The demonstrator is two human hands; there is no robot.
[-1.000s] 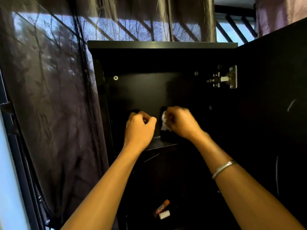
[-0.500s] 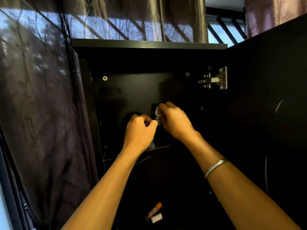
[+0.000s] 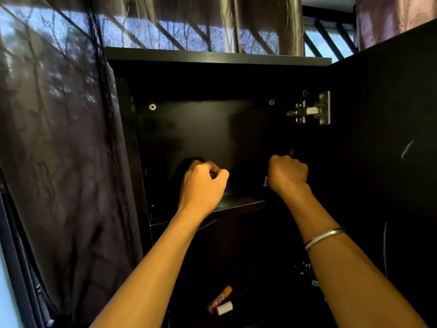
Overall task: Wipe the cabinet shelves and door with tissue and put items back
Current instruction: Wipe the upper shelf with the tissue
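Since a moment ago our hands have drawn apart: our right hand (image 3: 287,174) now sits at the right of the upper shelf (image 3: 238,203), fingers curled round the tissue (image 3: 265,181), only a white scrap showing. Our left hand (image 3: 202,185) is fisted over the shelf's left; whether its grip holds anything, we cannot tell. Beside us the cabinet door (image 3: 383,150) stands open.

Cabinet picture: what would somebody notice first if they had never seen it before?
Two fists reach into a dark open cabinet: the left hand over the shelf, the right hand gripping a bit of white tissue. A shiny hinge glints at upper right, and a small orange tube lies below.
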